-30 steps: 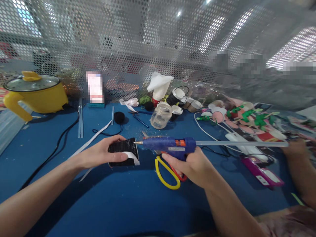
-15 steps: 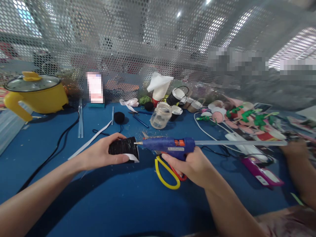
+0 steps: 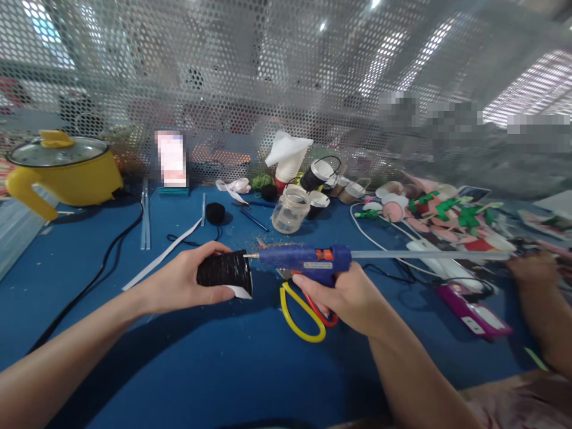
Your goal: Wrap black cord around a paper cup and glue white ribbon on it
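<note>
My left hand (image 3: pixel 185 280) grips a small cup wrapped in black thread (image 3: pixel 223 273), held on its side above the blue table (image 3: pixel 214 363); a white strip shows at the cup's lower rim. My right hand (image 3: pixel 346 296) holds a blue glue gun (image 3: pixel 308 259) with a long clear glue stick (image 3: pixel 429 255) out of its back. The gun's metal tip touches the cup's upper rim. Yellow- and red-handled scissors (image 3: pixel 304 310) lie on the table just under my right hand.
A yellow electric pot (image 3: pixel 60 167) stands at the far left with a black cord (image 3: pixel 102 256) trailing from it. A clear jar (image 3: pixel 290 210), paper cups and ribbon sit at the back. Pink and green craft pieces (image 3: pixel 438 211) lie right. Another person's hand (image 3: pixel 534 268) rests far right.
The cup has been turned in my left hand, so less of the white strip shows. The glue gun has risen slightly, its tip staying at the cup's rim.
</note>
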{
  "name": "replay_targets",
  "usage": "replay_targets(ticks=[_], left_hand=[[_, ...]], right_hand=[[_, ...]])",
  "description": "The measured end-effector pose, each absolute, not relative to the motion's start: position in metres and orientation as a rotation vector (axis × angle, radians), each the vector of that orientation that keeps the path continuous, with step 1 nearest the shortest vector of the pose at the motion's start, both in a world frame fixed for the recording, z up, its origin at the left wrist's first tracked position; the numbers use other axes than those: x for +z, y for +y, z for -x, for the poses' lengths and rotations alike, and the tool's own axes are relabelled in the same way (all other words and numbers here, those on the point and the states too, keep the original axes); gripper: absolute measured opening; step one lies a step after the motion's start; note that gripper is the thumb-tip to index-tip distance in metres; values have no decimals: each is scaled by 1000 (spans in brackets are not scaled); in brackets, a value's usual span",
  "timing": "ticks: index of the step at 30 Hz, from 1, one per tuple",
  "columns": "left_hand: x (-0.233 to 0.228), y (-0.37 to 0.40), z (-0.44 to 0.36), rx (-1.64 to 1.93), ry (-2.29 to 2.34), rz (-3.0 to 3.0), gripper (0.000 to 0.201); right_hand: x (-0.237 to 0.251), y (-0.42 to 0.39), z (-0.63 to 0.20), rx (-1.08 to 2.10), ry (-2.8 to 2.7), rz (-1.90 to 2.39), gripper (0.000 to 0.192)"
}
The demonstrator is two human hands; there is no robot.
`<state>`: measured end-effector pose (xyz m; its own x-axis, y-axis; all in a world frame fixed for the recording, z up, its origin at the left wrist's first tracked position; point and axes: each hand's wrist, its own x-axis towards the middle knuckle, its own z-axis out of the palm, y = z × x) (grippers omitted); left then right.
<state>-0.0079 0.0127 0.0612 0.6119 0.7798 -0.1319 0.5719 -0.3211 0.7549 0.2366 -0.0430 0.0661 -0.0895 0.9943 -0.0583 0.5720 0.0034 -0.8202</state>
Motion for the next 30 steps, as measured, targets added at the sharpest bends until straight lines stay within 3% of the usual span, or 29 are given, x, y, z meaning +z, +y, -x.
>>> replay_targets(ticks=[4, 12, 19, 30], left_hand=[[65, 10, 5, 337, 1082, -2065, 53], [63, 12, 7, 411, 1143, -2088, 55], [67, 10, 7, 490, 1173, -2185, 53], [63, 11, 9, 593, 1213, -2114, 56]], right_hand=[[66, -41, -236, 984, -1720, 1573, 37], [68, -36, -237, 1198, -1631, 1372, 19], [64, -34, -235, 1299, -1573, 1226, 39], [69, 2, -252, 1022, -1250, 1306, 25]])
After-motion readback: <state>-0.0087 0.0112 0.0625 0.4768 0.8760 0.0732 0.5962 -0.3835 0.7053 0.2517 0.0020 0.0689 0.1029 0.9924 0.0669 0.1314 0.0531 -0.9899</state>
